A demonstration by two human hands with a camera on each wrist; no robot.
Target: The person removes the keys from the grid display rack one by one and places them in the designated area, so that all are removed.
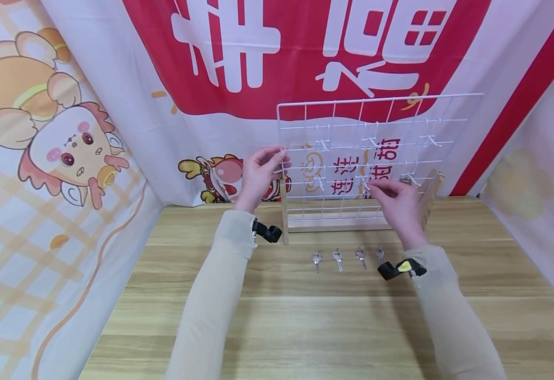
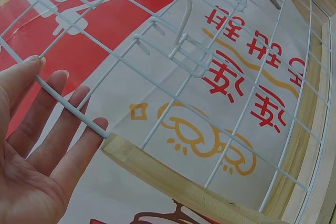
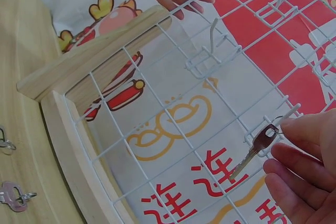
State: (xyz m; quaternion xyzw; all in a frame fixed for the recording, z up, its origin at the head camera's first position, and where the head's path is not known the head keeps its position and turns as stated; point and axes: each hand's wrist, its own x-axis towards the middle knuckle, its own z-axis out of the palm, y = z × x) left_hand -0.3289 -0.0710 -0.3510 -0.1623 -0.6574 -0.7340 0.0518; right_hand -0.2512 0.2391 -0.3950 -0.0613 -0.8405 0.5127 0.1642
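Observation:
My left hand [image 1: 259, 177] holds the left edge of a white wire grid rack [image 1: 305, 103], its thumb and fingers on the edge wire just above the wooden side post [image 2: 123, 149]. Between the thumb and fingers of my right hand [image 1: 401, 205], a metal key [image 3: 264, 139] is pinched by its small ring. The key's blade points down and away from the fingertips in the right wrist view. Its ring is right at a white hook [image 3: 290, 111] in the lower row of the grid. Another hook [image 3: 210, 59] stands bare to the left of it.
Several keys with rings, such as the leftmost key [image 1: 317, 260], lie in a row before the rack's wooden base [image 1: 338, 227]. Upper hooks [image 1: 371, 142] stick out from the grid. A printed cloth [image 1: 220, 126] hangs behind; the wood-grain table [image 1: 305, 327] lies below.

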